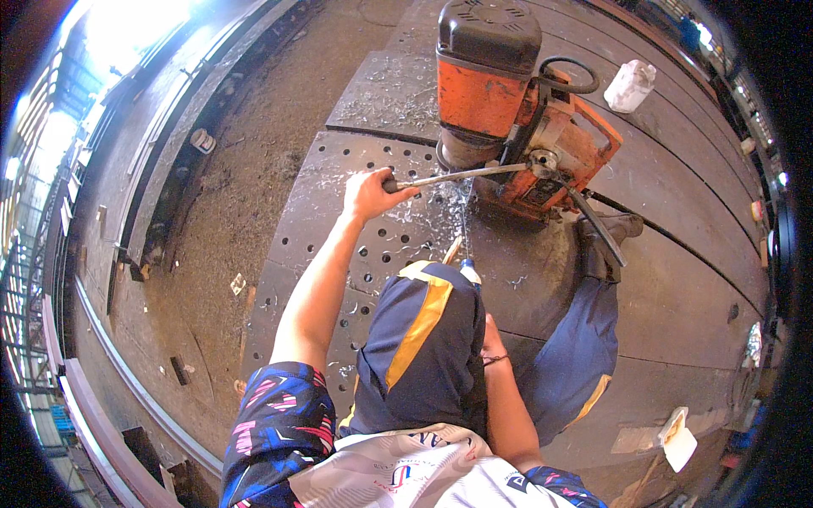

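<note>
My left hand (373, 195) is closed round the dark grip of a long metal feed lever (466, 175). The lever runs to the hub of an orange and black magnetic drill (481, 93), which stands upright on a steel plate (326, 182) full of drilled holes. Curly metal shavings lie round the drill's foot. My right hand (492, 340) is low behind my bent knee, which hides most of its fingers. Just past the knee shows the blue and white top of a squeeze bottle (471, 271), its thin spout toward the drill; it appears to be in that hand.
A pale stick (453, 250) lies beside the bottle. More levers and a black cable (677, 240) extend right of the drill. A white plastic jug (631, 86) stands at the far right, a cut white container (677, 440) at the near right. Dirt ground (212, 245) borders the plate's left edge.
</note>
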### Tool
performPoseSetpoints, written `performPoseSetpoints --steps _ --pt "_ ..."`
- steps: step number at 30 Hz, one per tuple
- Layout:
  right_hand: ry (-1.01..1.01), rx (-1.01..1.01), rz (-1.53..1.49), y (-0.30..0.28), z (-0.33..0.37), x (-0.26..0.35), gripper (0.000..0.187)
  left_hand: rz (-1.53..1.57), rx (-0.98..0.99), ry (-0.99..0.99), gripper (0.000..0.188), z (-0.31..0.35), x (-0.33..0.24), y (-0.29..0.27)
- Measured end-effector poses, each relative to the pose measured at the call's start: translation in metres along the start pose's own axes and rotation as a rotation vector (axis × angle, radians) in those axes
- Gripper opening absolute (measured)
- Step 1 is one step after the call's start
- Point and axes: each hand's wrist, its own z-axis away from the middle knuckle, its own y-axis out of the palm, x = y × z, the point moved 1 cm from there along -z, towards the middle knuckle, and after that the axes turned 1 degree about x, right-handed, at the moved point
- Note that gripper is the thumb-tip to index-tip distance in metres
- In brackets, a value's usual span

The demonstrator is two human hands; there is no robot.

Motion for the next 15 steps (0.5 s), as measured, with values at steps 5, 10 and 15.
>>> performPoseSetpoints --steps 5,10,15 --pt "0.013 -0.003 -0.002 -0.002 -0.002 -0.004 0.028 -0.022 0.011 0.008 0.067 0.000 0.001 0.001" --pt "0.024 -0.029 0.032 -0.012 -0.009 -0.016 0.029 -0.005 0.040 -0.011 0.066 -0.001 -0.002 0.000" --pt "-0.054 -0.007 -0.027 -0.001 -0.007 -0.008 0.033 -0.003 0.050 -0.029 0.065 0.001 0.000 0.000"
